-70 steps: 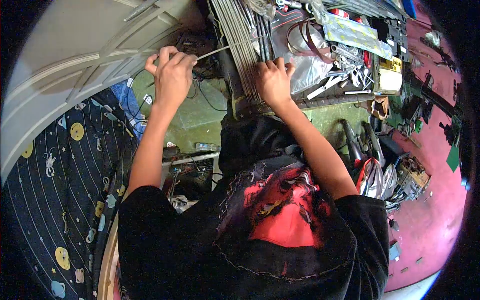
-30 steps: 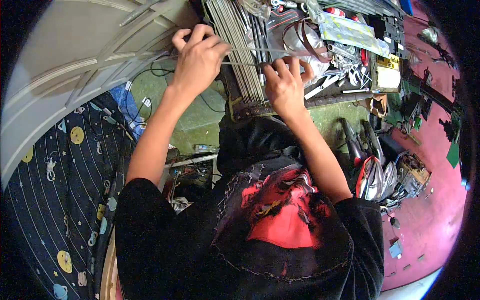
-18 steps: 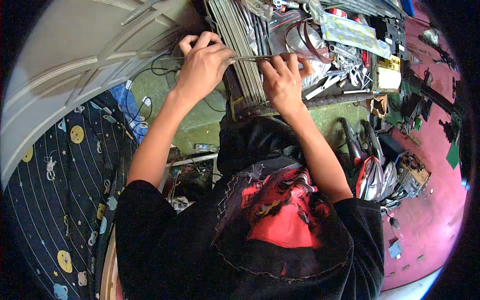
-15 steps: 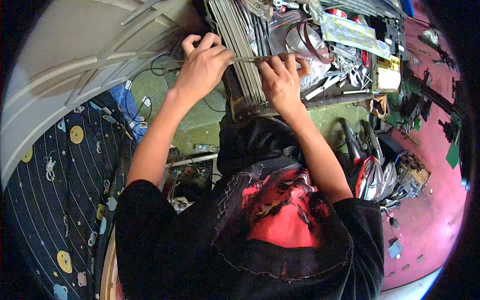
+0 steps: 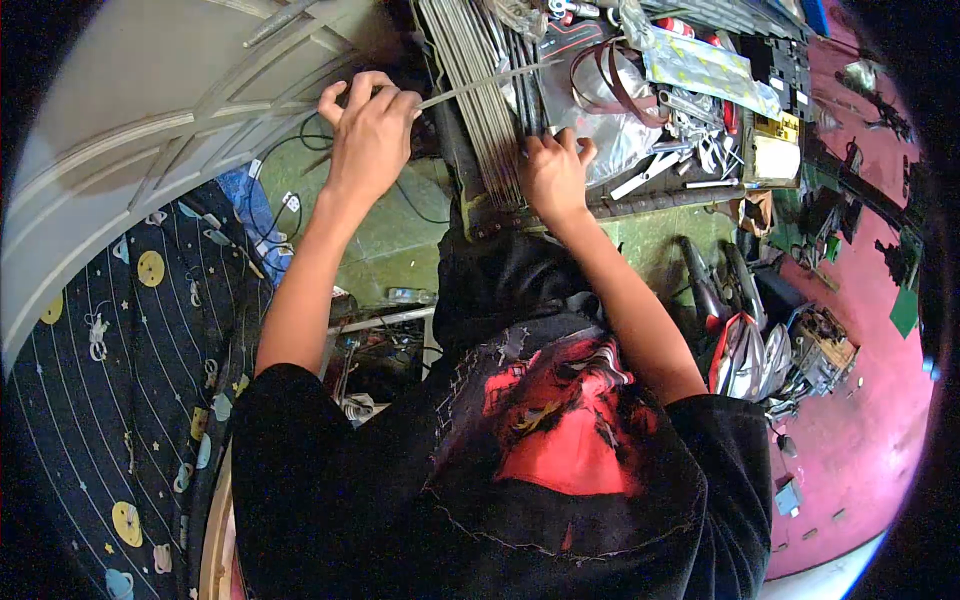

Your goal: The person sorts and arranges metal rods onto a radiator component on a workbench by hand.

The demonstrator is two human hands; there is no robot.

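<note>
My left hand (image 5: 370,130) is closed in a pinch on one end of a thin grey welding rod (image 5: 480,85). The rod slants up to the right across a row of similar grey rods (image 5: 465,110), its far end over a clear plastic bag (image 5: 570,90). My right hand (image 5: 557,178) is lower, at the right side of the row, with its fingers bent near several dark rods (image 5: 527,90). Its fingertips point away from me, and what they hold, if anything, is hidden.
Wrenches and sockets (image 5: 690,120), a brown strap (image 5: 615,85) and a yellow-patterned packet (image 5: 705,68) crowd the work surface, whose raised front edge (image 5: 640,205) runs near me. A panelled grey door (image 5: 190,130) stands left; a patterned dark cloth (image 5: 120,400) hangs below it.
My right hand has let go of the rod's right end and moved down toward me. My left hand has shifted left with the rod, whose free end now points higher.
</note>
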